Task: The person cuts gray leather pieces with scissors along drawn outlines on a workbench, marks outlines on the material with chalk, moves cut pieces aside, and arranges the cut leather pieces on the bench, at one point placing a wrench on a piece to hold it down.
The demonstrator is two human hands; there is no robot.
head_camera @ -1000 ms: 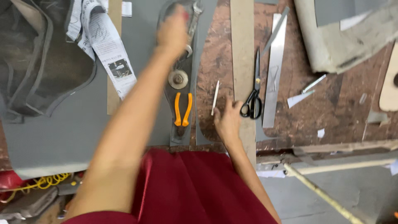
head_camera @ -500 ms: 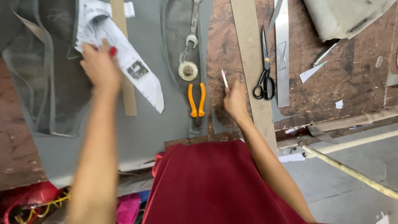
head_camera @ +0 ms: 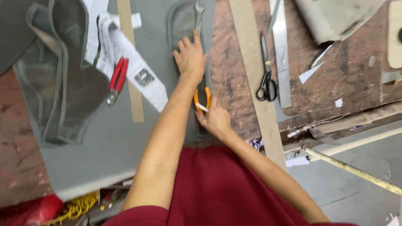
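Left hand [head_camera: 190,56] flat, fingers spread, pressing grey sole-shaped template [head_camera: 182,25] onto grey sheet [head_camera: 104,142]. Right hand [head_camera: 215,119] below it, pinching white marker [head_camera: 202,107], beside orange-handled pliers [head_camera: 201,94]. Risk: template slips under light pressure, skewing traced outline.

A person in a dark red garment leans over a worn brown worktop [head_camera: 360,79] spread with a grey sheet of material [head_camera: 104,142]. The left hand [head_camera: 190,56] lies flat, fingers spread, on a grey sole-shaped pattern piece [head_camera: 181,21], just below a metal wrench [head_camera: 198,14]. The right hand [head_camera: 215,119] grips a thin white marker [head_camera: 201,107] at the piece's lower end, touching orange-handled pliers [head_camera: 202,97]. Red-handled pliers [head_camera: 117,79] lie on a folded printed paper [head_camera: 138,75] beside a wooden strip [head_camera: 130,58]. To the right, black-handled scissors [head_camera: 266,71] rest between a long tan strip [head_camera: 255,79] and a metal ruler [head_camera: 281,54].
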